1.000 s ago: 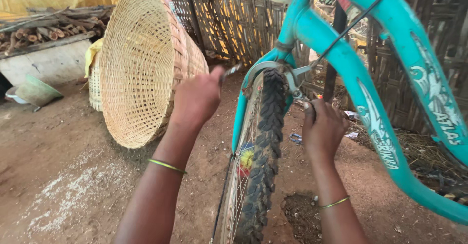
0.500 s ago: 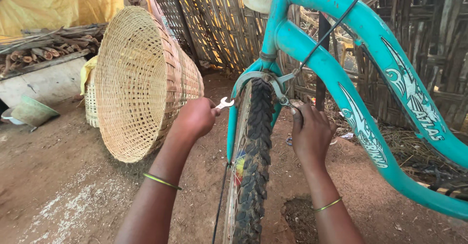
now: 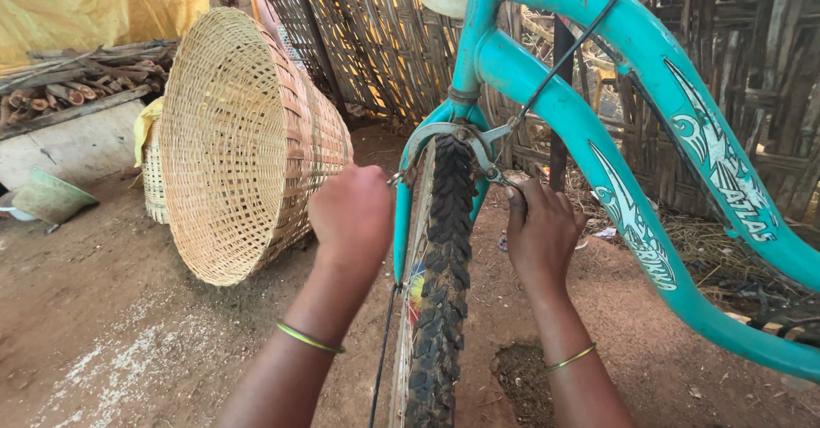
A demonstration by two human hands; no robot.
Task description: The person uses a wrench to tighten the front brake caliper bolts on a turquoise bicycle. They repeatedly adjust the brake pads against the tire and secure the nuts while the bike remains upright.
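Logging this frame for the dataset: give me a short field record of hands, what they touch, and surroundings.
left hand: closed in a fist beside the fork, left of the tyre; any tool in it is hidden
right hand: fingers at the right arm of the brake caliper
frame: turquoise bicycle, brake cable running up from the caliper
left of wheel: large woven basket lying on its side
ground: bare earth

Bare forearms, no sleeves; thin yellow-green bangle on left wrist (image 3: 309, 338), matching bangle on right wrist (image 3: 571, 358).
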